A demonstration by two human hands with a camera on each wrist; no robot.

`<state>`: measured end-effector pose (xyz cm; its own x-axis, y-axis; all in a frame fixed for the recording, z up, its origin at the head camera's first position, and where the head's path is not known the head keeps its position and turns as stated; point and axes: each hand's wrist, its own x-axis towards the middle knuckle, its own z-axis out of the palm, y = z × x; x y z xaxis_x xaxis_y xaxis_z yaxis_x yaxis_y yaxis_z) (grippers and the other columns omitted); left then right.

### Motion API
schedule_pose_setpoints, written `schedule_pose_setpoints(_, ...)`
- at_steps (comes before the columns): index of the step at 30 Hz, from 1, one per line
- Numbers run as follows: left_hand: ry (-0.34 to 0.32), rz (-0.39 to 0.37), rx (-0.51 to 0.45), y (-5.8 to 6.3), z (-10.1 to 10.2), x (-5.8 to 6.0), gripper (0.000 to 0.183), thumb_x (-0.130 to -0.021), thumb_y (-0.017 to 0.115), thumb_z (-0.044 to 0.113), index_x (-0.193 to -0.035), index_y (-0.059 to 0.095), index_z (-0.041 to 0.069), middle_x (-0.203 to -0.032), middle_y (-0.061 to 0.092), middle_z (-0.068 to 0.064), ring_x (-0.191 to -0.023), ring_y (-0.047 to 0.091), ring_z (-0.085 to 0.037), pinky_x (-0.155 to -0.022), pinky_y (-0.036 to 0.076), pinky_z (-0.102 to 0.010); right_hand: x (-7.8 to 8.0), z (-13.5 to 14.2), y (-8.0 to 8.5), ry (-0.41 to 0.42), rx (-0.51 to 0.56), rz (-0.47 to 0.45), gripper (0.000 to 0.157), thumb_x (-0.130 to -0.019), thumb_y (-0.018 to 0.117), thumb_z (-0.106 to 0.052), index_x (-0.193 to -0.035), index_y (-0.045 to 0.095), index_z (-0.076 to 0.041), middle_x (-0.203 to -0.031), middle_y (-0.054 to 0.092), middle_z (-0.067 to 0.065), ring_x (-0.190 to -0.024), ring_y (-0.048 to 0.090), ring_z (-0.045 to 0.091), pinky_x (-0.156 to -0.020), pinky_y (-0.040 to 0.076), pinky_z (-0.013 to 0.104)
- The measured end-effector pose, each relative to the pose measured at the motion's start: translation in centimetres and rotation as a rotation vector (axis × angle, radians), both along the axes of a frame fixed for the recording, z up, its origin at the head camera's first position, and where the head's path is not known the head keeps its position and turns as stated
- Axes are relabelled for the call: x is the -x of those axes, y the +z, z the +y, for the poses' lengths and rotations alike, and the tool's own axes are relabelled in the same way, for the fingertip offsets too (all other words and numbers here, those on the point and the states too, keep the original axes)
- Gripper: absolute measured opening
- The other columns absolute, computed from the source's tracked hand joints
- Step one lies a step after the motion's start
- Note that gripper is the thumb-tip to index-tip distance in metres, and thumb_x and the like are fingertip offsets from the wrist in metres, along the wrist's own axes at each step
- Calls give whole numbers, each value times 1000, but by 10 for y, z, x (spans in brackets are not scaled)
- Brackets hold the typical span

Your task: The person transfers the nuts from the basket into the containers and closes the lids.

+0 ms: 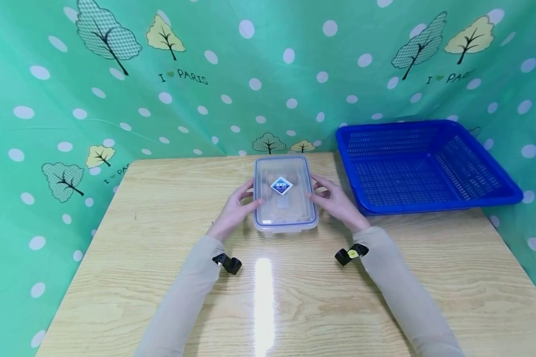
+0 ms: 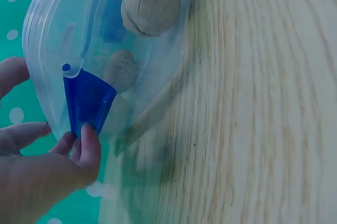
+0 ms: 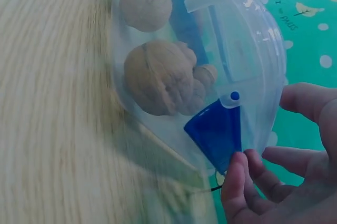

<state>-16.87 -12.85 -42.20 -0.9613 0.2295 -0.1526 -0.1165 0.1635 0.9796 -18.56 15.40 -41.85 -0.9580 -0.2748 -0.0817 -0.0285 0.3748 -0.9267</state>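
A clear plastic food container (image 1: 283,213) with a blue-edged lid and a diamond label (image 1: 281,186) stands near the back middle of the table. Walnuts (image 3: 158,79) lie inside, seen through its walls. My left hand (image 1: 234,210) holds the left side, thumb on the lid's edge. In the left wrist view its fingertips are at the lower end of a blue side latch (image 2: 89,100). On the opposite side my right hand (image 1: 337,203) mirrors this, its thumb on the lid and its fingertips at the end of another blue latch (image 3: 218,132).
A large blue plastic basket (image 1: 362,196) with slotted walls stands at the back right, close to the right hand. Behind the wooden table (image 1: 169,198) hangs a green dotted curtain (image 1: 232,114). Black camera straps (image 1: 227,263) are on both wrists.
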Motion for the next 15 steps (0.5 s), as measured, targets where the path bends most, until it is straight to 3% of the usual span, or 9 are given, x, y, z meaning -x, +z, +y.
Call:
schedule_pose_setpoints(5, 6, 24, 4, -7, -7, 4, 75, -92, 67, 20, -154, 25, 21, -153, 26, -12, -135, 29, -32, -107, 28, -53, 3, -6, -1, -10, 6, 19, 64, -95, 61, -18, -151, 33, -9, -128, 45, 23, -106, 49, 36, -86, 40, 40)
schedule_pose_setpoints(10, 7, -4, -88, -10, -10, 7, 76, -93, 66, 15, -155, 23, 23, -155, 21, -13, -134, 33, -32, -102, 39, -44, 6, -10, -7, -8, 36, -4, 65, -96, 60, -23, -153, 30, -15, -135, 40, 23, -114, 46, 38, -91, 42, 46)
schedule_pose_setpoints(15, 19, -22, -166, -13, -13, 10, 76, -92, 65, 13, -155, 23, 24, -150, 29, -21, -132, 37, -33, -97, 44, -39, 10, -15, -10, -7, 134, -96, 66, -96, 60, -29, -154, 27, -25, -146, 32, 22, -128, 39, 40, -97, 42, 49)
